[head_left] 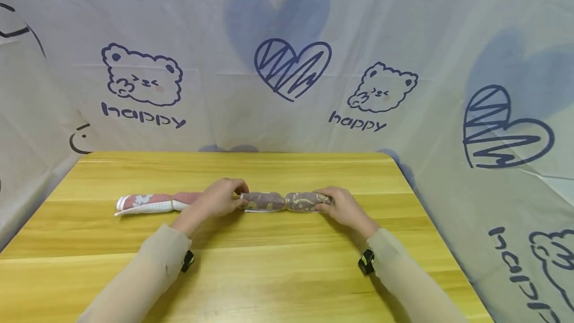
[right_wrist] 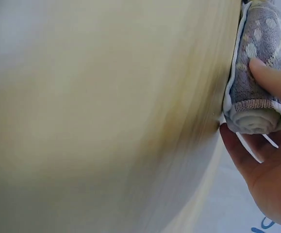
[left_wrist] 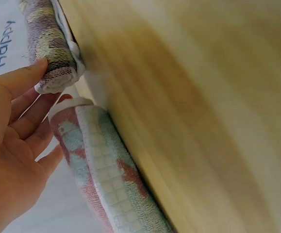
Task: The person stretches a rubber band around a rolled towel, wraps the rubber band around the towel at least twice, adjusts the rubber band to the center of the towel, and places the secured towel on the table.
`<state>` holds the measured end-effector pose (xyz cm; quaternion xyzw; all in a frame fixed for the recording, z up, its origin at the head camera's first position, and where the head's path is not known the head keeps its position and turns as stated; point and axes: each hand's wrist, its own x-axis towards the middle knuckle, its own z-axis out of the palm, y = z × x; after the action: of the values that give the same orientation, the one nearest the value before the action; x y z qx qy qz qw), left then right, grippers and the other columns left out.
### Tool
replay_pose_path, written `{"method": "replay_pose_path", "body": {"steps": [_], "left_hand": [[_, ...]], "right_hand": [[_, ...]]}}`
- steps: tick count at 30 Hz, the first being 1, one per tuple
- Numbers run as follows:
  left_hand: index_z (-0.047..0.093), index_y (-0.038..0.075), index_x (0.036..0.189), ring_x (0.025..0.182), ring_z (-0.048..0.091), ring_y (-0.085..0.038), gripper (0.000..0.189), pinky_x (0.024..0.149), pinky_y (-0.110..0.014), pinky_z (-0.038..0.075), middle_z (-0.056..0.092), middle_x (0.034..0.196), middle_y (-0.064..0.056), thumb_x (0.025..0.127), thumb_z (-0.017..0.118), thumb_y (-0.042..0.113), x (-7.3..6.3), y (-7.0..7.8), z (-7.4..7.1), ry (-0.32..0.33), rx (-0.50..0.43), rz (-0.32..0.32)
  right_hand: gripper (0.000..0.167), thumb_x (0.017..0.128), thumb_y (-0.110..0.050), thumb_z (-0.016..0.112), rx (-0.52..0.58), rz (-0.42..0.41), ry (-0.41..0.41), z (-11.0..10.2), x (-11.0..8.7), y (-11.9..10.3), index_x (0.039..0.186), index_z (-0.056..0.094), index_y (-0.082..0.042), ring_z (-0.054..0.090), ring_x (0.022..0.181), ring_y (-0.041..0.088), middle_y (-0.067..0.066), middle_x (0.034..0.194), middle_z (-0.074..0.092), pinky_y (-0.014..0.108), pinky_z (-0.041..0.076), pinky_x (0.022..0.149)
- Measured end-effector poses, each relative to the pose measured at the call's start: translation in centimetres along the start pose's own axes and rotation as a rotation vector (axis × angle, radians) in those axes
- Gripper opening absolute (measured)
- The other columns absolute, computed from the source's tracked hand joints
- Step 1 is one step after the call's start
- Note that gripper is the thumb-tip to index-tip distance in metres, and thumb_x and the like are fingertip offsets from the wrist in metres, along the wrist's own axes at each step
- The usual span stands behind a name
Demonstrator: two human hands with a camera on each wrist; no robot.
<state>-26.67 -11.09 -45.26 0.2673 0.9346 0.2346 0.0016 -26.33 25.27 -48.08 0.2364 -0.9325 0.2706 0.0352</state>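
Observation:
A purple-brown rolled towel with yellowish patterns lies crosswise on the table, drawn in at its middle by a thin tie. My left hand pinches its left end, thumb on the near side and fingers behind. At the other end, my right hand grips the roll the same way; the right wrist view shows the thumb on the fabric beside the spiral end. A pink rolled towel with a white edge, also tied at its middle, lies in line to the left, its right end hidden behind my left hand.
The yellow wood-grain table ends at a far edge just beyond the rolls. Behind and beside it hangs a pale cloth printed with hearts, bears and the word happy. A dark band sits at the right wrist.

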Motion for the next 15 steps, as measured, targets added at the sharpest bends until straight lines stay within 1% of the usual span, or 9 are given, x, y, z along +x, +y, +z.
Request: {"method": "replay_pose_path", "body": {"steps": [1,2,6,10,13,15], "left_hand": [[0.072,0.008,0.111,0.103,0.069,-0.029,0.02,0.092,-0.049,0.057,0.074,0.106,-0.008,0.096,0.077,0.019,0.2,-0.1,0.0,0.003,-0.007,-0.008],[0.072,0.008,0.112,0.103,0.069,-0.029,0.019,0.092,-0.049,0.057,0.074,0.106,-0.009,0.097,0.077,0.019,0.3,-0.3,0.0,0.005,-0.011,-0.014],[0.072,0.007,0.113,0.102,0.069,-0.028,0.02,0.092,-0.048,0.057,0.074,0.106,-0.009,0.098,0.075,0.019,0.6,-0.6,0.2,0.011,-0.002,-0.024],[0.072,0.007,0.113,0.102,0.069,-0.029,0.02,0.092,-0.049,0.056,0.074,0.107,-0.009,0.098,0.074,0.019,0.6,-0.7,0.3,0.01,0.003,-0.029],[0.072,0.007,0.116,0.107,0.069,-0.032,0.022,0.095,-0.051,0.055,0.074,0.111,-0.011,0.099,0.074,0.021,0.7,-0.6,0.3,0.007,0.012,-0.034],[0.071,0.006,0.121,0.113,0.067,-0.035,0.027,0.099,-0.053,0.054,0.073,0.118,-0.014,0.099,0.074,0.022,0.6,-0.4,0.2,0.005,0.021,-0.034]], "right_hand": [[0.04,0.094,-0.017,0.079,0.008,0.015,0.006,0.1,0.3,0.1,0.131,0.071,-0.007,0.069,0.109,0.029,0.012,0.121,0.072,0.047,0.058,0.094],[0.04,0.094,-0.016,0.079,0.015,0.029,0.007,0.3,0.5,0.1,0.132,0.07,-0.007,0.069,0.11,0.03,0.013,0.122,0.072,0.047,0.057,0.095],[0.042,0.096,-0.014,0.077,0.024,0.07,-0.014,0.6,1.0,0.2,0.136,0.067,-0.006,0.066,0.117,0.034,0.016,0.127,0.069,0.05,0.054,0.101],[0.044,0.096,-0.013,0.076,0.03,0.087,-0.034,0.5,1.2,0.3,0.137,0.066,-0.005,0.065,0.119,0.035,0.018,0.129,0.068,0.052,0.052,0.104],[0.048,0.095,-0.014,0.077,0.037,0.087,-0.038,0.3,1.2,0.2,0.139,0.064,-0.004,0.062,0.122,0.038,0.02,0.133,0.066,0.055,0.049,0.107],[0.053,0.095,-0.015,0.078,0.038,0.081,-0.04,0.0,1.1,0.3,0.143,0.061,-0.004,0.059,0.127,0.04,0.021,0.138,0.063,0.056,0.046,0.11]]}}
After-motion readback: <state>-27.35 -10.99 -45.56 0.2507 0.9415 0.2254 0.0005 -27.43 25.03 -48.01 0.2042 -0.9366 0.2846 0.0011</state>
